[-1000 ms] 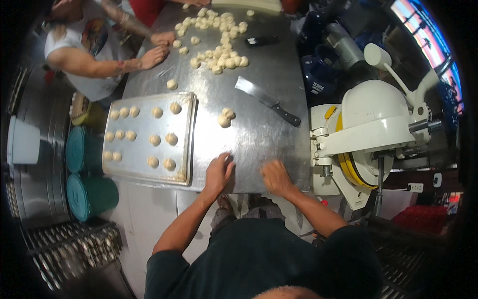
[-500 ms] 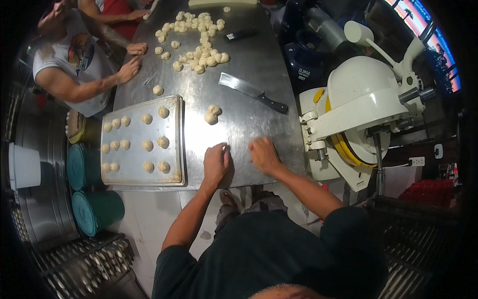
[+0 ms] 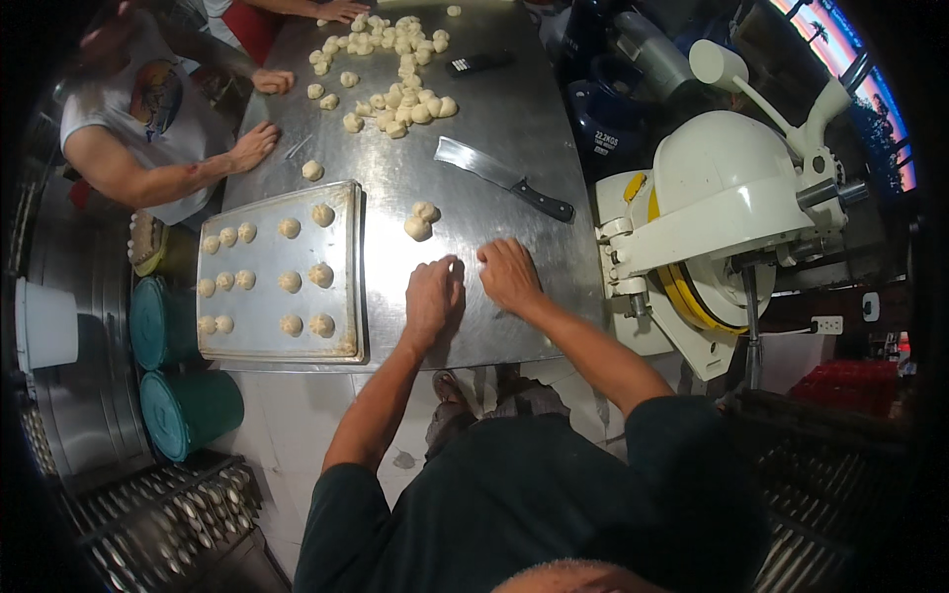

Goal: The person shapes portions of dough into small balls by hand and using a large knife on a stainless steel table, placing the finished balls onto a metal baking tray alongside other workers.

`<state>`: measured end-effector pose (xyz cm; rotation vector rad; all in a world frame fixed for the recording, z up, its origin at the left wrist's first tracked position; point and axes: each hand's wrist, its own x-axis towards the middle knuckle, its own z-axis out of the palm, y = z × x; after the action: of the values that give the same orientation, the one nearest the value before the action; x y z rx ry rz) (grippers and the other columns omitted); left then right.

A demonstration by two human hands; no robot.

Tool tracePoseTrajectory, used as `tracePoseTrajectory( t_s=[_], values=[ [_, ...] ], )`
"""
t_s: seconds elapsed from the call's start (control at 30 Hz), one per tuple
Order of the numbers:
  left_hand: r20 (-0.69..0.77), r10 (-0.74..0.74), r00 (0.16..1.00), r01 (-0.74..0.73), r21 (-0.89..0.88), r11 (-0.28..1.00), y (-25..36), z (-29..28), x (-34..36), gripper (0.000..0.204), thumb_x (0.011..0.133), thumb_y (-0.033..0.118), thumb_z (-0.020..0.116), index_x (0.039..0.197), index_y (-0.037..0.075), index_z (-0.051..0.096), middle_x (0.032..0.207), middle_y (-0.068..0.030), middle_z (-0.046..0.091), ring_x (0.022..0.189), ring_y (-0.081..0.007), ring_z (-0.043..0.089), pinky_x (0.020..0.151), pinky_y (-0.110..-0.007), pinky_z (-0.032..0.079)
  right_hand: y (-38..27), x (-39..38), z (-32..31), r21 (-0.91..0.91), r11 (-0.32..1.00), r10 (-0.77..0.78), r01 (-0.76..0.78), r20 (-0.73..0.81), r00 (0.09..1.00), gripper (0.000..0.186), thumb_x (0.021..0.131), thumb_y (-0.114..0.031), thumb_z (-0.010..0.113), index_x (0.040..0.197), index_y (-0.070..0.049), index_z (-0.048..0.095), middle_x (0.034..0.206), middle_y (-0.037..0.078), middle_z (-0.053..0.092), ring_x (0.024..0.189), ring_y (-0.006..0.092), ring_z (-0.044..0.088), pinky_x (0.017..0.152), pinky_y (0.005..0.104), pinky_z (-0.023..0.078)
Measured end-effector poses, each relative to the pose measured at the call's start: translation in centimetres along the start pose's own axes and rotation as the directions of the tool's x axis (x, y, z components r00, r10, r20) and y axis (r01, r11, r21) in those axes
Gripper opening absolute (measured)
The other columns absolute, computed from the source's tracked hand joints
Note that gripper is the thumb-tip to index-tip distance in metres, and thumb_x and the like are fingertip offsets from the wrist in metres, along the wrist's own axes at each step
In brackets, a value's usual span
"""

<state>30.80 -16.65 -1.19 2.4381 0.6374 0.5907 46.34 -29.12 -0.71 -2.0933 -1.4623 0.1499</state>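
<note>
Dough cluster: I have a small dough cluster (image 3: 420,222), its balls touching, on the worktop (image 3: 390,188) just beyond the hands and right of the tray.
Left hand: My view shows the left hand (image 3: 431,295) low at the worktop, fingers curled inward; I cannot tell whether anything sits beneath them.
Right hand: The right hand (image 3: 510,276) is just beside it, knuckles bent; its palm is hidden from me, so I cannot tell whether it grasps anything.
Tray: The metal tray (image 3: 265,255) holds dough balls in three rows, five, five and four, spaced apart or nearly touching.
Lone ball: One dough ball (image 3: 312,170) lies just past the tray's far edge.
Far pile: I see a large dough pile (image 3: 407,99) spread toward the worktop's far end.
Knife and handset: A broad knife (image 3: 506,180), black-handled, lies beyond the cluster; a black handset (image 3: 480,63) lies beside the pile.
Bins: Two teal bins (image 3: 191,415) stand left of the worktop; I cannot see inside. A white tub (image 3: 49,324) is farther left.
Machine: A white machine (image 3: 727,188) with a yellow ring stands at the right, near dark blue cylinders (image 3: 605,124).
Co-workers: One in a white shirt (image 3: 148,99) rests both hands by the worktop's left edge; another's hand (image 3: 341,11) is at the far end.
Floor: Pale tiles (image 3: 287,415).
</note>
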Motion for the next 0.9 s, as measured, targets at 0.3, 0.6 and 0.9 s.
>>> tracePoseTrajectory(
  t_s=[0.3, 0.6, 0.9],
  values=[
    [0.12, 0.075, 0.99, -0.071, -0.036, 0.997, -3.7, -3.2, -1.5, 0.044, 0.081, 0.0, 0.069, 0.125, 0.006, 0.062, 0.091, -0.015, 0.061, 0.086, -0.035, 0.057, 0.082, -0.047, 0.048, 4.7, -3.3, -2.8, -0.104, 0.965, -0.232, 0.242, 0.096, 0.968, 0.021, 0.079, -0.009, 0.062, 0.1, -0.008, 0.061, 0.101, 0.011, 0.057, 0.102, 0.0317, 0.054, 0.092, 0.0463, 0.042],
    [0.018, -0.101, 0.995, 0.101, 0.003, 0.995, -0.1, 0.1, 0.1, 0.039, 0.084, 0.004, 0.071, 0.123, 0.006, 0.066, 0.098, -0.0135, 0.067, 0.09, -0.0342, 0.06, 0.082, -0.044, 0.049, 0.7, 1.3, 1.4, 0.034, 0.996, -0.082, 0.081, 0.049, 0.995, 0.022, 0.078, -0.009, 0.065, 0.1, -0.008, 0.061, 0.096, 0.012, 0.059, 0.096, 0.0321, 0.056, 0.089, 0.0443, 0.045],
    [0.025, -0.024, 0.999, 0.023, 0.046, 0.999, -4.3, -2.6, -1.4, 0.041, 0.076, 0.0, 0.07, 0.117, 0.006, 0.065, 0.093, -0.0128, 0.063, 0.09, -0.0348, 0.058, 0.085, -0.045, 0.047, 4.4, 1.4, -1.7, -0.007, 0.953, -0.3, 0.302, 0.114, 0.947, 0.023, 0.079, -0.009, 0.063, 0.101, -0.008, 0.06, 0.104, 0.011, 0.057, 0.102, 0.0306, 0.054, 0.092, 0.0443, 0.043]
  ],
)
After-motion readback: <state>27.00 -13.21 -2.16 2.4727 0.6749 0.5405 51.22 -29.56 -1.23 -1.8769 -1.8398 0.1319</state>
